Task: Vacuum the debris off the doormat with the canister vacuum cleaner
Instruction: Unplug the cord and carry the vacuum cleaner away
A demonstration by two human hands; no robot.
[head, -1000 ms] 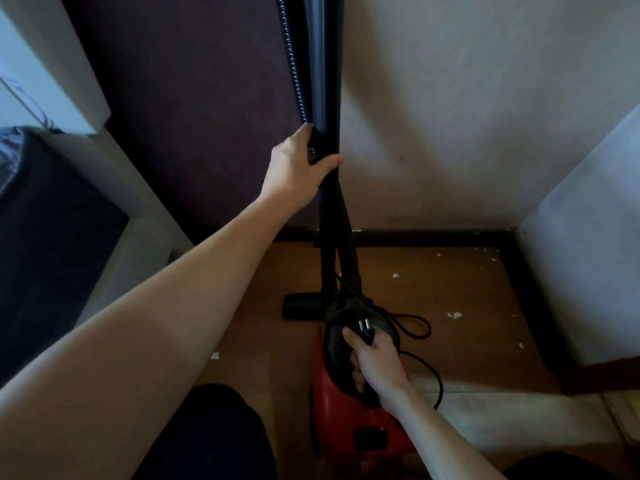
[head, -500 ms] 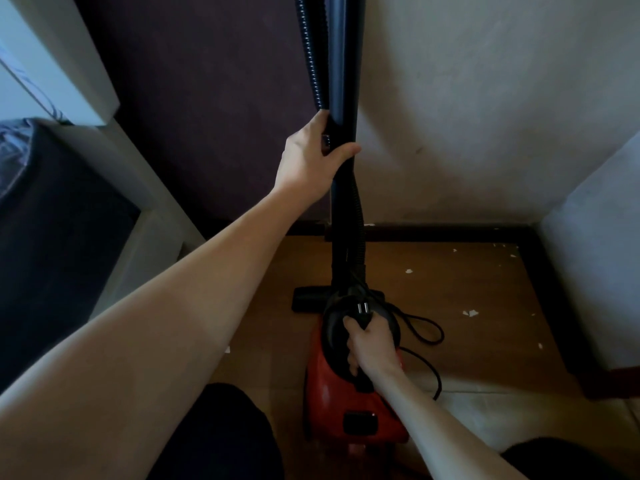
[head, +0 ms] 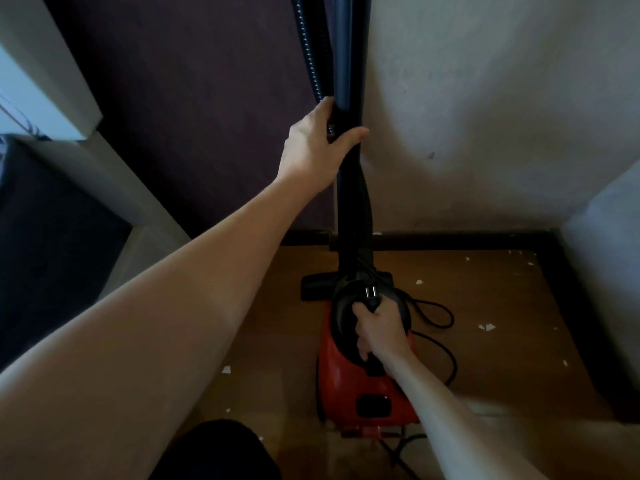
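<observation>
Left hand (head: 313,147) grips wand (head: 347,64); right hand (head: 379,329) grips canister (head: 346,386).

The wand (head: 346,64) and hose (head: 306,46) are cut off at the 12 o'clock edge, the left hand (head: 311,147) has most of its fingers hidden behind the wand, the right hand (head: 377,327) covers the handle of the canister (head: 346,386), and the canister hides part of the floor nozzle (head: 315,287).
</observation>
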